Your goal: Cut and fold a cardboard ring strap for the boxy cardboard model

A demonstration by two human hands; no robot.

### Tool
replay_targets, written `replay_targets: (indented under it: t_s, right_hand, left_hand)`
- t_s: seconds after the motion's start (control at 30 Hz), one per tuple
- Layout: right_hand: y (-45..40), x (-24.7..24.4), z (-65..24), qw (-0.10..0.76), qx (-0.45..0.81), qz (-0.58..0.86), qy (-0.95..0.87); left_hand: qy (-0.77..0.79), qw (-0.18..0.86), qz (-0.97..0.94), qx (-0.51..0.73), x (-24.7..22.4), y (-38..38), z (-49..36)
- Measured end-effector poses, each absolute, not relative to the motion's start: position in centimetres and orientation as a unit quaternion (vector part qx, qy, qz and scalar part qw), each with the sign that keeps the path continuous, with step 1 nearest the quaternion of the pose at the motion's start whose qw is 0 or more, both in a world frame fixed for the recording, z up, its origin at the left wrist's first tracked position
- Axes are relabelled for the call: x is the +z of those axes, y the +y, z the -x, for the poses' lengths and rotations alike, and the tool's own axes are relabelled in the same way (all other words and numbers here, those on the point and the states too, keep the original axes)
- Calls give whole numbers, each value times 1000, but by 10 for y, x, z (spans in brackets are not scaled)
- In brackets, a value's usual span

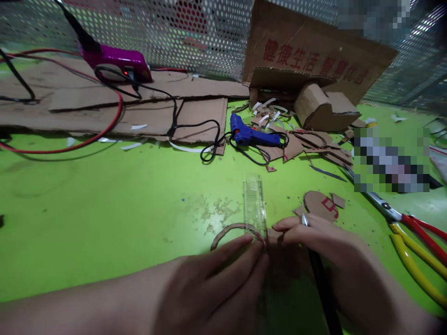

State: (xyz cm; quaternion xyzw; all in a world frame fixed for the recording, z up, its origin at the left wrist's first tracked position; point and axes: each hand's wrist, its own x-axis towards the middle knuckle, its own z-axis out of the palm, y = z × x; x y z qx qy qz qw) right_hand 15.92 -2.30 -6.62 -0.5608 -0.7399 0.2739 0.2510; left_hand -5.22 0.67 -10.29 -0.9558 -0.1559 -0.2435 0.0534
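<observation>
1. While the left forearm (104, 298) slants in across the near left of the green table (115, 200), the left hand (216, 288) lies back upward, its fingers nearly straight, close together and pointing toward the far edge.
2. Its fingertips touch the cardboard ring (230, 228) beside the clear ruler (254, 200); the thumb is hidden, so I cannot tell whether it pinches anything.
3. The right hand (335, 251) comes from the table's near right corner, wrist bent, fingers curled and pointing left.
4. It is closed around a black pen-like tool (323, 288), whose silver tip pokes out above the fingers; its fingertips also touch a small cardboard piece (274, 236) just right of the ruler.
5. The ring lies toward the near edge, partly covered by the left hand; the ruler points toward the far edge and overlaps the ring.
6. Beyond the right hand lies a cardboard disc (316, 204); snips (386, 206) with red and yellow handles lie toward the right edge, and a blue glue gun (256, 136) nearer the far edge.
</observation>
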Motion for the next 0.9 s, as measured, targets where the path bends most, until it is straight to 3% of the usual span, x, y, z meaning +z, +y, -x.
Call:
replay_targets:
  t_s: [0.17,0.47,0.6,0.73,0.8,0.9]
  right_hand:
    - [-14,-68,-163,226,292,555,-745]
    - [-7,-71,-165,260,282,524,-760]
    - [-6,-71,-165,281,280,500,-770]
    - [-4,-71,-165,281,287,503,-765]
    - [-3,-70,-165,280,292,504,-763]
    - [-2,-70,-164,287,300,501,-759]
  left_hand:
    - [-143,43,957,-250,-103,5,51]
    - [-159,19,951,-264,-90,11,52]
    - [-40,42,969,-240,-84,26,55]
    - [-122,35,968,-218,-85,24,55]
    - [-57,35,972,-224,-89,16,54]
    - [-204,-9,942,-267,-94,8,55]
